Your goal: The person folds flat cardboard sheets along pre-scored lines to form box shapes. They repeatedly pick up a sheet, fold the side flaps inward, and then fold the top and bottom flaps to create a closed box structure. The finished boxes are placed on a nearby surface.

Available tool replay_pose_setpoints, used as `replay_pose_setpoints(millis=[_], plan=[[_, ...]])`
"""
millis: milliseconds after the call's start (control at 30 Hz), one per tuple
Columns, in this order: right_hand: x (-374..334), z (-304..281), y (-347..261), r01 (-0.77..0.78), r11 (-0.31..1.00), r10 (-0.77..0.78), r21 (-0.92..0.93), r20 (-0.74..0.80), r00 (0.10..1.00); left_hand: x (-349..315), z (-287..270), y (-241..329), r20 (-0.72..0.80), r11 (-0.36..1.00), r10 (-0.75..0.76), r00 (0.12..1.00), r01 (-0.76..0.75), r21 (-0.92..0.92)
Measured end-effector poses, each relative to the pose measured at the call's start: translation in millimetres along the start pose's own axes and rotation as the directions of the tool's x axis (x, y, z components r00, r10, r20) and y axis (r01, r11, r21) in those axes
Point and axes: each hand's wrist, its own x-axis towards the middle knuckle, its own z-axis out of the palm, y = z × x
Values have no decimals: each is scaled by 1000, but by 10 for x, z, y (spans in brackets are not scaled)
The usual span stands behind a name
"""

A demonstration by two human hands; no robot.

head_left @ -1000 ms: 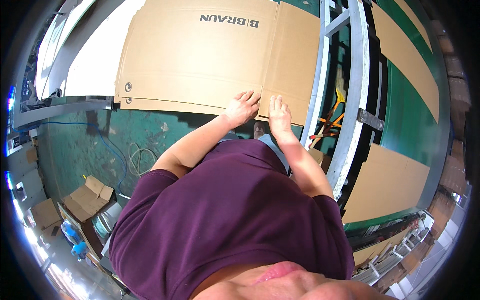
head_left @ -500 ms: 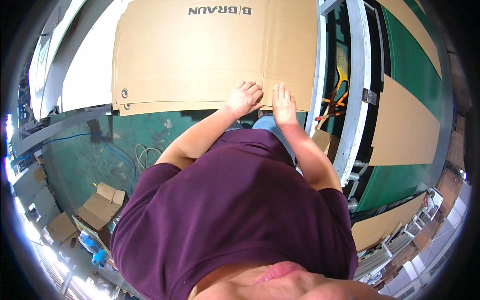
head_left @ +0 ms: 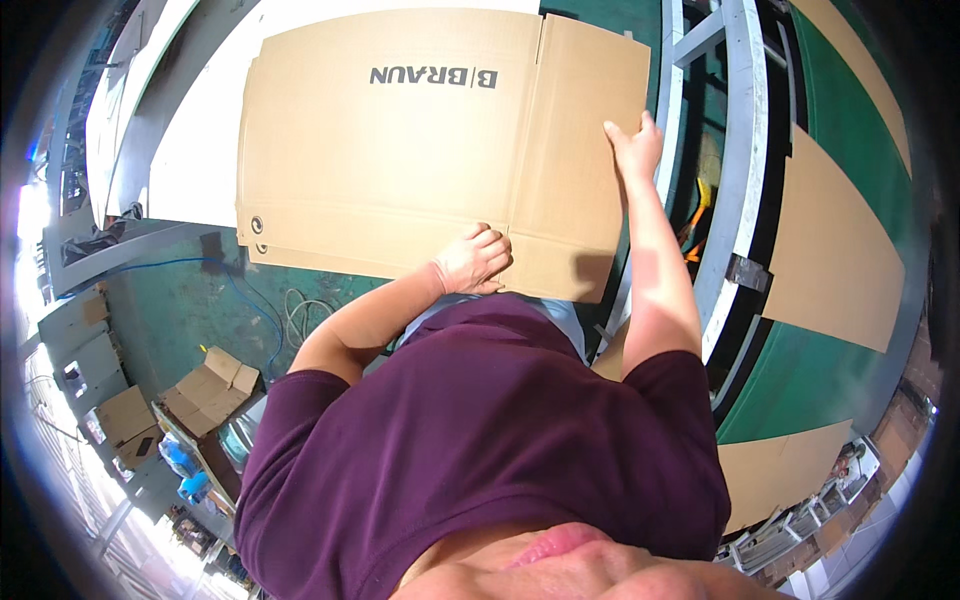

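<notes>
Flat tan cardboard sheets (head_left: 400, 150) lie before me, the top one creased and slotted, with dark print and a small round mark. A second sheet's edge shows under it at the near left. My left hand (head_left: 474, 260) is closed on the near edge by a crease, its fingers curled over the board. Out at the right edge, my right hand (head_left: 638, 152) grips the sheet, thumb on top. The fingertips under the board are hidden.
Right of me runs a grey metal frame (head_left: 745, 150). Past it, cardboard sheets (head_left: 835, 240) lie on a green belt (head_left: 790, 390). A yellow-and-orange tool (head_left: 697, 208) sits between the rails. At the left are a blue hose (head_left: 235, 285) on the floor and an opened carton (head_left: 210, 390).
My right hand has gone from the near edge to the right edge. The sheet sits closer to me, its far edge now in view. My left hand has come nearer too.
</notes>
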Motion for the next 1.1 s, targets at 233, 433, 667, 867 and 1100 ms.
replay_pose_setpoints(millis=[233,433,667,867,1100], plan=[[312,39,-98,-212,951,180,223,158,971,0,166,-113,-70,1000,-17,997,16,-16],[495,-29,168,-380,623,274,684,265,925,36,398,-194,-253,997,80,964,-80,10],[321,239,-14,-198,980,192,5,-275,942,2,400,-272,-199,977,127,972,-157,-143],[276,308,-457,-397,872,294,-287,-342,893,-9,491,-273,-204,976,160,966,-185,-112],[-70,104,-285,-200,978,207,64,-129,970,89,383,-303,-170,961,217,961,-240,-135]])
